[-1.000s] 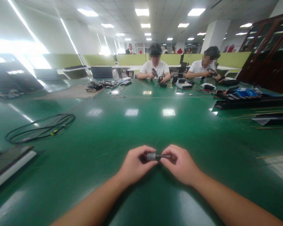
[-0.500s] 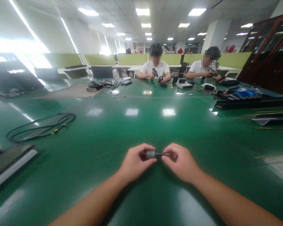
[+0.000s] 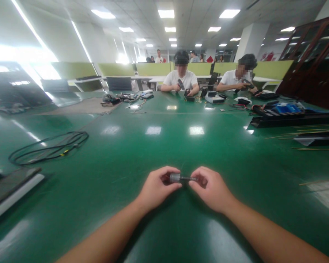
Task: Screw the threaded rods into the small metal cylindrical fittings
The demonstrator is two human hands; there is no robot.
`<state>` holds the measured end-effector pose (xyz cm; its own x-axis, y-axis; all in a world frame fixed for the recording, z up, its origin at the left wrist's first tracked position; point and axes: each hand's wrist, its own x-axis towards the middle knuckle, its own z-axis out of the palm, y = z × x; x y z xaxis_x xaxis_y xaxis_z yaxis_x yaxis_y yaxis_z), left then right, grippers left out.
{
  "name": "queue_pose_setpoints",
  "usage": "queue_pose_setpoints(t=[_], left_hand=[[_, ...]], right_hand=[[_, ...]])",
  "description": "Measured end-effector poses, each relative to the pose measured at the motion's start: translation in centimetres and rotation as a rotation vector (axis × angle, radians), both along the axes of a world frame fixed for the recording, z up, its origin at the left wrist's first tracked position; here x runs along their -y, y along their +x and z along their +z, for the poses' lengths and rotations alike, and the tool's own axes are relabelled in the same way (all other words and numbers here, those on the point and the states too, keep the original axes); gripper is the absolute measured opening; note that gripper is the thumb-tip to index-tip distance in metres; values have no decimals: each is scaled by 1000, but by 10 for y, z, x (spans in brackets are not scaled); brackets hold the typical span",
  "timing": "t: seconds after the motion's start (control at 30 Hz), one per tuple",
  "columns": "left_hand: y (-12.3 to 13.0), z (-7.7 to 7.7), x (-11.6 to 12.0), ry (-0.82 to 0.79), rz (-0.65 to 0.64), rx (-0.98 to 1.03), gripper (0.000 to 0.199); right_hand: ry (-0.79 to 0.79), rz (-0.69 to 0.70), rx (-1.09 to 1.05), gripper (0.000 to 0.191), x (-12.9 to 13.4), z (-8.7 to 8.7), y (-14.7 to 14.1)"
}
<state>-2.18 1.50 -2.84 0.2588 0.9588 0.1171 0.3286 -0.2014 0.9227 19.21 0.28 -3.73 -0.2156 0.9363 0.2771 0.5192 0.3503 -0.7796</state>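
Between my two hands, low over the green table (image 3: 164, 153), is a small grey metal cylinder with a thin dark shaft (image 3: 176, 178) pointing right. My left hand (image 3: 157, 187) curls round the cylinder end, thumb below and fingers above; its far end is hidden in the palm. My right hand (image 3: 210, 187) pinches the tip of the shaft between thumb and fingers. The part lies about level, and both hands face each other.
A coiled black cable (image 3: 50, 148) and a flat dark device with a pale edge (image 3: 15, 195) lie left. Black metal profiles (image 3: 293, 120), a blue item (image 3: 287, 108) and thin rods (image 3: 315, 149) lie right. Two people (image 3: 181, 78) hold tools across the table, among scattered parts.
Both hands stay nearly still on the grey cylinder and its shaft. People far in the background have shifted a little.
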Motion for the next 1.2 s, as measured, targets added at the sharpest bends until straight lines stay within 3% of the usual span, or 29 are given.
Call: queue_pose_setpoints(t=[1.2], left_hand=[[0,4,-1,-17,65,8,31]], right_hand=[[-22,-23,-18,3,0,0,0]])
